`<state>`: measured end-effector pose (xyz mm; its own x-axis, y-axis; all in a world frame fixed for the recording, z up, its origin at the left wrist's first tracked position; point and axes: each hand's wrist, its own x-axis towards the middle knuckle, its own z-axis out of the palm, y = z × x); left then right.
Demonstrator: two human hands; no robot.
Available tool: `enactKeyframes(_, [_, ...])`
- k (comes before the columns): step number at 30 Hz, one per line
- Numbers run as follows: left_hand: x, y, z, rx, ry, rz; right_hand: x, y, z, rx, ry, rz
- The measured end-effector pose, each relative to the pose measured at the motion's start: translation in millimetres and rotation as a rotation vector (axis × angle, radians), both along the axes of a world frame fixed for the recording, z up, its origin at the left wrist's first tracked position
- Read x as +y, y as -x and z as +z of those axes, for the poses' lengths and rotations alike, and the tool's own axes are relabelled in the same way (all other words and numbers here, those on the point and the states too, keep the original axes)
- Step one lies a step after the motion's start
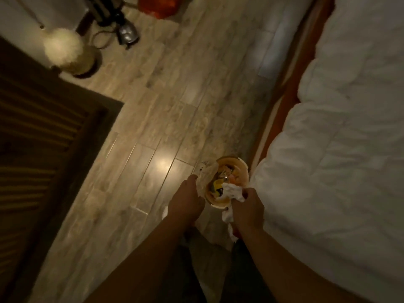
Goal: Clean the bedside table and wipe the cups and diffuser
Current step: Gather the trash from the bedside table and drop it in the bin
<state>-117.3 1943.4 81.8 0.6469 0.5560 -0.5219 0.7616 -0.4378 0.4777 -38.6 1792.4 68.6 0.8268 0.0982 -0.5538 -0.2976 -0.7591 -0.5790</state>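
I am looking down at a tiled floor. My left hand (189, 200) holds a clear, glass-like cup (206, 172) tilted over a round beige bin (241, 166) that stands on the floor beside the bed. The bin holds scraps, one of them yellow. My right hand (248, 206) is closed on a crumpled white cloth (232, 191) at the bin's near rim, and the cloth's tail hangs below my wrist. The picture is dim and blurred, so I cannot make out the cup's exact shape. No bedside table or diffuser is in view.
A bed with a white duvet (349, 149) fills the right side, its orange-brown frame (290, 84) along the floor. A dark slatted wooden panel (43, 149) stands at the left. At the top left are a white fluffy ball (63, 49), a black device with a cable (126, 33) and something orange (157, 5).
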Motion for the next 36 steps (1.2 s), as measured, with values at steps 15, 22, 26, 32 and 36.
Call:
enactKeyframes(15, [59.4,-40.7,-176.0,0.115,0.253,-0.311,55.6,48.7,-173.8,0.156,0.175,-0.520])
enactKeyframes(22, [30.7,-50.9,-272.6,0.075,0.326,-0.322,53.4,30.2,-279.4,0.121,-0.053,-0.886])
enactKeyframes(26, [21.7,-55.3,-305.9,0.127,0.321,-0.316,43.8,25.8,-311.7,0.074,-0.059,-0.878])
enactKeyframes(32, [16.1,-62.5,-320.0,0.124,0.451,-0.247,39.2,15.7,-326.8,0.118,-0.071,-0.833])
enactKeyframes(36, [14.0,-68.2,-315.1,0.060,0.438,-0.329,41.2,15.2,-323.9,0.140,-0.018,-0.648])
